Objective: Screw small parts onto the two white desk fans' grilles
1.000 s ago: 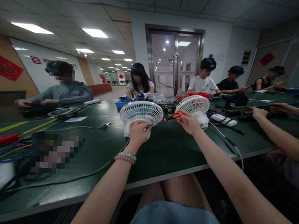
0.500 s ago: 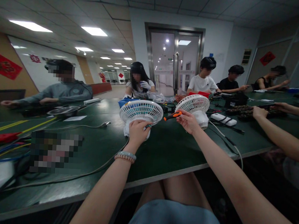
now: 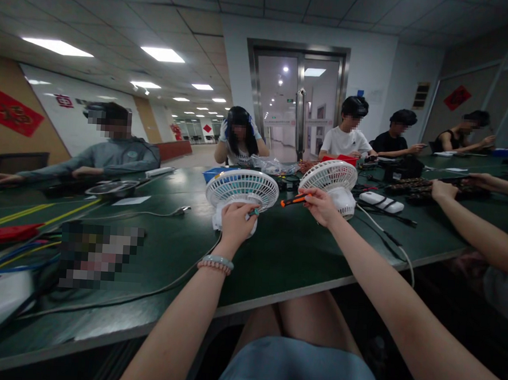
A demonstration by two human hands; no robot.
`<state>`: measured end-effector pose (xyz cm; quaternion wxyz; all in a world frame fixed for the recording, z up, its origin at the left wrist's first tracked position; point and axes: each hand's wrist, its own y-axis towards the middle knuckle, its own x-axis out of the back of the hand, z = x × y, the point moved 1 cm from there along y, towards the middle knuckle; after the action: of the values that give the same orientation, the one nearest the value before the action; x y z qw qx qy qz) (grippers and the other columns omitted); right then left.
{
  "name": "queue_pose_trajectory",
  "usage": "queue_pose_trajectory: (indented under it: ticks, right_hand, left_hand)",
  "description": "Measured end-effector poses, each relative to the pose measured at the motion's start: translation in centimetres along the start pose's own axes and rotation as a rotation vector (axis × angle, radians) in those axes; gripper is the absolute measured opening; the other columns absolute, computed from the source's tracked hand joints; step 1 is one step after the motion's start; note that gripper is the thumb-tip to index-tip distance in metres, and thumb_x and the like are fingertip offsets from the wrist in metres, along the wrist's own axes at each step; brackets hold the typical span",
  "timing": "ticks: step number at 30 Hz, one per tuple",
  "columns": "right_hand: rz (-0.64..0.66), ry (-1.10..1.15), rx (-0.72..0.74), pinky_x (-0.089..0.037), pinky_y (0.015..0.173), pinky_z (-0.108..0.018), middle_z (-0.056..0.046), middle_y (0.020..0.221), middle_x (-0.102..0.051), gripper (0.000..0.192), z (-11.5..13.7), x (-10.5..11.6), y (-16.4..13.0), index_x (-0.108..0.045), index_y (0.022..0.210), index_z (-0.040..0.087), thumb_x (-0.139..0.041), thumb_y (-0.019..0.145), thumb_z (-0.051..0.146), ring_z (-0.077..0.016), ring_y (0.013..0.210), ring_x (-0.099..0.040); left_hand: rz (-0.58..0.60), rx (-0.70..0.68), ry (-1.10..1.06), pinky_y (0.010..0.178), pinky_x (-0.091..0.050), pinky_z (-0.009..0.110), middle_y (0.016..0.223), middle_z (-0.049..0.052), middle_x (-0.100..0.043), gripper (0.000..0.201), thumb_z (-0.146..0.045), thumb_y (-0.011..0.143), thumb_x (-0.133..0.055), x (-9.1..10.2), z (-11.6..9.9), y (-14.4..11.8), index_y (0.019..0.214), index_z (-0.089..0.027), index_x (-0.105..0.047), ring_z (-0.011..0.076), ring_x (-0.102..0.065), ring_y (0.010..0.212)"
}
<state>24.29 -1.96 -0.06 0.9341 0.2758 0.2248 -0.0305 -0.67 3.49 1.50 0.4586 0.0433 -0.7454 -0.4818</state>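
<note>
Holding a slim tool with a teal end [image 3: 253, 212] in the narrow grip of the left hand [image 3: 235, 220], before the base of a round white plastic caged fan [image 3: 243, 183]; hard to tell whether touching it. Right of that fan, pinching an orange-and-black tool [image 3: 294, 200] in the grip of the right hand [image 3: 320, 207], in front of a second white caged fan [image 3: 330, 174]. Judged as handling tools at both fans, working ends not made out; likely calling next for a steady hold and clear sight of each end.

Under the first fan, a glossy dark-green counter [image 3: 284, 266]. Behind it, a blue plastic tray [image 3: 212, 174] and crumpled clear plastic [image 3: 268, 165]; well to its right, a white rounded box [image 3: 380, 202] with dark cable around it; to its left, a pale plug [image 3: 182, 211]. Far beyond it, metal-framed glass doors [image 3: 277, 99].
</note>
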Motion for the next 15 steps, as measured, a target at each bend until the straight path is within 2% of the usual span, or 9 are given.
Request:
queue_pose_trajectory:
  ticks: [4, 9, 15]
  right_hand:
    - [0.009, -0.025, -0.005, -0.041, 0.056, -0.019, 0.0, 0.098, -0.065, 0.027, 0.13, -0.06, 0.02, -0.065, 0.089, 0.022, -0.071, 0.063, 0.022, -0.0088, 0.072, -0.055]
    - [0.054, -0.031, -0.062, -0.042, 0.055, -0.02, 0.0, 0.098, -0.065, 0.023, 0.41, 0.15, -0.13, -0.066, 0.089, 0.022, -0.069, 0.065, 0.021, -0.0059, 0.063, -0.052]
    - [0.131, 0.01, -0.073, -0.043, 0.061, -0.021, 0.001, 0.113, -0.061, 0.03, 0.6, 0.38, -0.23, -0.066, 0.087, 0.024, -0.064, 0.061, 0.009, -0.0112, 0.085, -0.056]
  left_hand:
    - [-0.008, 0.006, -0.009, 0.091, -0.032, 0.038, 0.083, 0.001, -0.065, 0.026, -0.027, 0.071, -0.06, 0.01, -0.12, -0.01, 0.096, -0.028, -0.066, 0.0197, -0.055, 0.091]
    - [-0.021, -0.005, -0.021, 0.091, -0.032, 0.038, 0.082, 0.0, -0.066, 0.025, -0.026, 0.072, -0.06, -0.13, -0.07, -0.02, 0.096, -0.028, -0.065, 0.019, -0.055, 0.09]
    - [0.005, 0.012, -0.034, 0.092, -0.03, 0.038, 0.081, -0.002, -0.068, 0.024, -0.027, 0.071, -0.06, -0.03, -0.15, 0.02, 0.095, -0.027, -0.063, 0.0194, -0.054, 0.092]
